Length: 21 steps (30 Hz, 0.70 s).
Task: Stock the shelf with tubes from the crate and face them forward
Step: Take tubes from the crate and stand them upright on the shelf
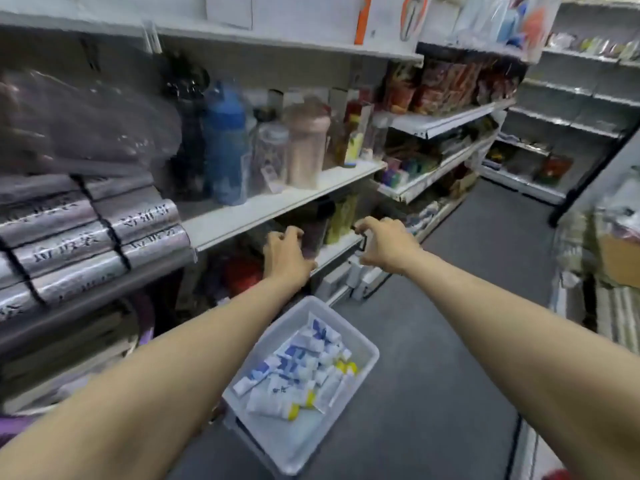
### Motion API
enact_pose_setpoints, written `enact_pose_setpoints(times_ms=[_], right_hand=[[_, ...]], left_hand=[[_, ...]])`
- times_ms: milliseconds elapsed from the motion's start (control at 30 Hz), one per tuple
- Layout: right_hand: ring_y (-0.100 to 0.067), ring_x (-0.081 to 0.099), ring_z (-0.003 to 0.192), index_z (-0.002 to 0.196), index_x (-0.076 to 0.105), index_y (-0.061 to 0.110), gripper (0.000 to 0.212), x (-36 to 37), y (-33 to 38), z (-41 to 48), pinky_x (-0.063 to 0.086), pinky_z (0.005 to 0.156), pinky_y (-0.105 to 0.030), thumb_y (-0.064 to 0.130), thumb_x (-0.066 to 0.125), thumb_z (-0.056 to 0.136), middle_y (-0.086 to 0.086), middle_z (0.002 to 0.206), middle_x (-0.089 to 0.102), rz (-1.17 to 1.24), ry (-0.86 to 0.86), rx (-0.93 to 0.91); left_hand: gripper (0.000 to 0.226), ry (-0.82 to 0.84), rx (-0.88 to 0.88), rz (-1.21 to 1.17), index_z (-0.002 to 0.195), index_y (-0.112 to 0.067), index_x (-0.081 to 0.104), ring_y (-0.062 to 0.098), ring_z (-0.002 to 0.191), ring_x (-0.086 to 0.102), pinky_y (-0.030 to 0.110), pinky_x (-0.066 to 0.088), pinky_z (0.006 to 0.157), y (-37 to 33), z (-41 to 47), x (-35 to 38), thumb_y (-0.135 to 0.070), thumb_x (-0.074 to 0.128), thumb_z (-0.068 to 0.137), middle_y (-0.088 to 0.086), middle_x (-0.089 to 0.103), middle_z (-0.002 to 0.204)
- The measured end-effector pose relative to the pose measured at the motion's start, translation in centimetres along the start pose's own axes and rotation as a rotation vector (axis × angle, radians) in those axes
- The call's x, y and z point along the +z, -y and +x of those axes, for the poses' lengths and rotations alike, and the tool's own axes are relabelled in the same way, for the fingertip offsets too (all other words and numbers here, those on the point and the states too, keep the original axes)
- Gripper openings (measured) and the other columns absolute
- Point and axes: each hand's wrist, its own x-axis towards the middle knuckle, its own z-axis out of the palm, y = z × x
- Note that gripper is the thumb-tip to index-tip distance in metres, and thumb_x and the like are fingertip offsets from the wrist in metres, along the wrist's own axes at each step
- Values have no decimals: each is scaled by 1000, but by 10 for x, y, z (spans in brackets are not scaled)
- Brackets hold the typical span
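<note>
Both arms reach forward to the low shelf [337,251] at the centre of the frame. The left hand [287,252] sits at the shelf's front edge with its fingers curled toward a dark container [313,230]. The blur hides whether it grips that container or only hovers at it. The right hand [386,245], just right of centre, has its fingers and thumb bent in a half-spread C. Something small and dark lies at its fingertips, but I cannot tell whether it is pinched or simply behind them. Neither hand shows a tube.

The tubes [301,368] are white with blue print and some yellow caps. They lie in a loose heap in the pale crate [287,434], which sits on the grey floor [450,306] at the bottom centre of the frame, below and between the two forearms.

As a judgement, the task looks to be near its start. The crate is well filled, and no tube can be made out on the shelf the hands are reaching for — that spot holds dark and yellowish items. The hands seem to be dealing with the shelf space itself, perhaps making room. Nearly all of the picking, placing and facing forward appears to remain.
</note>
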Motion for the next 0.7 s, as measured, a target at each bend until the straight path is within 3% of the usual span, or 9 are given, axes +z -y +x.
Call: enact_pose_setpoints(times_ms=[133,367,533,700], right_hand=[[-33,52,113,127,53,22,53,63,-30,51,43,76,-34,30,76,80,-14,121,56,32,148,-9],[-30,52,118,123,57,20,52,188,-63,100,45,90,-33,35,80,78,-11,127,58,116,473,8],[-26,61,104,114,65,17,43,275,-75,122,46,83,-30,31,81,77,-9,119,63,184,703,-60],[-20,59,113,114,67,20,40,357,-82,128,41,87,-23,37,78,80,-1,122,63,176,978,-192]], left_hand=[[61,95,-152,68,131,-20,49,35,118,44,33,38,98,42,36,56,-26,78,78,13,36,134],[66,236,-456,118,135,-19,47,33,126,40,36,35,106,131,49,131,-24,79,78,14,37,135],[62,230,-748,68,132,-19,48,34,122,45,35,39,102,189,28,178,-28,78,78,15,38,133],[63,180,-1060,-37,133,-18,47,34,117,51,36,45,95,230,-3,229,-34,77,80,16,39,133]])
